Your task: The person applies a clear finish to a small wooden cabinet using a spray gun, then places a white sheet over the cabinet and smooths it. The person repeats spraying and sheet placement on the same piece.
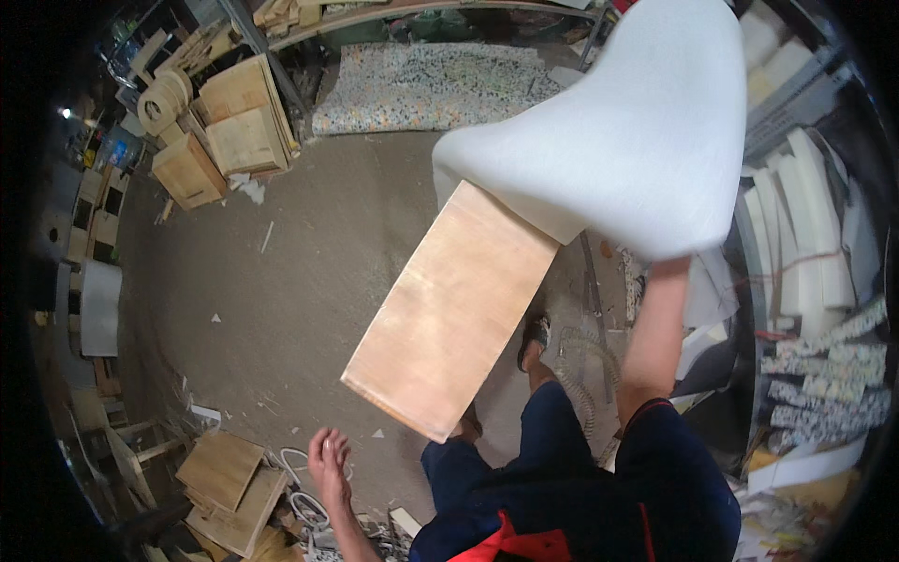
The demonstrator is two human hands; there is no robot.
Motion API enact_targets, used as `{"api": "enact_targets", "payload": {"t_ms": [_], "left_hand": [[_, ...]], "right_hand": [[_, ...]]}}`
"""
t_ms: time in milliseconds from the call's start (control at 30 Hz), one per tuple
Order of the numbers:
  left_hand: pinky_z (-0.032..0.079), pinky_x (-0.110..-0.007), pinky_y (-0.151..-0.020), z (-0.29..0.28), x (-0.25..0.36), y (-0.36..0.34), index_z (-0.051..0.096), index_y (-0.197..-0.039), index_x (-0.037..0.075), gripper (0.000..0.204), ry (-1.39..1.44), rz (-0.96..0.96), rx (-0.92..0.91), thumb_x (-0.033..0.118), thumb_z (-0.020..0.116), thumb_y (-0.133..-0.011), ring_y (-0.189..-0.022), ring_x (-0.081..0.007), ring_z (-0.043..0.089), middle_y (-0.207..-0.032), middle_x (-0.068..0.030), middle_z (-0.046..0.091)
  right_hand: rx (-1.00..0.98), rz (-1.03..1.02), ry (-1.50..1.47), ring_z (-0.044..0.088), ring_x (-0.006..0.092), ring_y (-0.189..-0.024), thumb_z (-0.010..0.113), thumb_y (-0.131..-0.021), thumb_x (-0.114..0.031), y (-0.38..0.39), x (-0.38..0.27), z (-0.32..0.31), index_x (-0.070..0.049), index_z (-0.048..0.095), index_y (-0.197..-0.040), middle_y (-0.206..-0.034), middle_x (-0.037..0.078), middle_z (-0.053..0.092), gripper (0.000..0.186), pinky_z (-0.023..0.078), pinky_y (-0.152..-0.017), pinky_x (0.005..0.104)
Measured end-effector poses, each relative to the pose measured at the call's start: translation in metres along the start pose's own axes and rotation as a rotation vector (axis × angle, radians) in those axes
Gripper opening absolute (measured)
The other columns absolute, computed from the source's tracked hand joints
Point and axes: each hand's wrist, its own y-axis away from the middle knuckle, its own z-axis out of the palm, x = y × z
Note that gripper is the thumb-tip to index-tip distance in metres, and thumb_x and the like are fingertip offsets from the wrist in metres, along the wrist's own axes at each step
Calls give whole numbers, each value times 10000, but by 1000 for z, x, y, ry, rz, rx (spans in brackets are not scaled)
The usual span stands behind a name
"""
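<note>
A large white foam cushion point(627, 131), curved like a seat shell, is up in the air in front of me. A flat light-brown plywood panel point(449, 309) sticks out from under it, slanting down to the left. My right forearm point(655, 328) reaches up under the foam's lower edge and carries the piece; the hand itself is hidden behind the foam. My left hand point(328, 459) hangs low at my side with its fingers spread and holds nothing. It is well clear of the panel's lower corner.
Plywood boxes and round cut-outs point(220, 122) are stacked at the far left. A speckled foam sheet point(431, 84) lies on the brown floor. White foam slabs point(805, 234) lean at the right. Plywood offcuts point(229, 487) and a white cord lie by my left leg.
</note>
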Motion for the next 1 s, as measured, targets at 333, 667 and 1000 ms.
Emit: {"api": "enact_targets", "payload": {"t_ms": [333,667,1000], "left_hand": [[517,-566,-1020,190,182,4,268,-1547,25,1042,319,277,-642,776,526,-873,-1399,-417,417,-1524,-266,372],[422,-560,-1118,103,238,65,272,-1556,58,977,1062,166,-973,745,506,-903,-1406,-370,417,-1542,-227,372],[348,-540,-1176,-33,192,30,374,-1506,22,623,638,-60,-825,315,597,-1004,-1398,-352,442,-1522,-192,444]], "right_hand": [[-431,38,889,411,304,-1423,529,-1010,-446,116,-24,303,-60,285,-1569,-1567,183,381,722,346,-1185,467],[-1062,-112,1370,262,465,-1479,485,-935,-686,292,75,389,-37,441,-1498,-1537,279,376,860,122,-1138,755],[-771,-73,1568,330,457,-1438,508,-992,-514,388,128,426,-79,506,-1451,-1532,245,393,633,204,-1114,733]]}}
